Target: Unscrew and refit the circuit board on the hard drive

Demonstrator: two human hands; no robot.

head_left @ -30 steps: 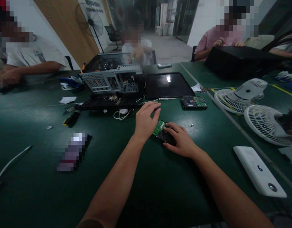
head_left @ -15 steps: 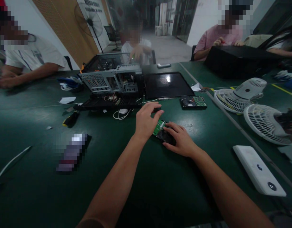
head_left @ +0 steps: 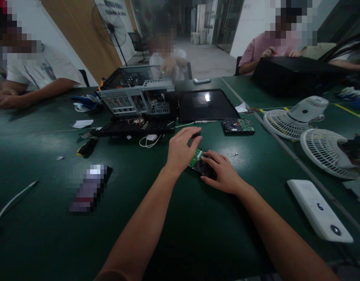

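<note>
While R hand (head_left: pixel 223 173) clasps right end of drive (head_left: pixel 202 168) on table (head_left: pixel 197 222), black body & green PCB (head_left: pixel 194 160) w/ pale label (head_left: pixel 200 154) show; L hand (head_left: pixel 181 150) half-curled by left end, can't tell if holding anything.

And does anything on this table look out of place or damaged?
Tiny shiny bits look stray, lying loose on the green tabletop beside the right hand, which touches a black hard drive with a green circuit board. The grey metal computer case also looks odd, open, its inside exposed. No spill shows.
</note>
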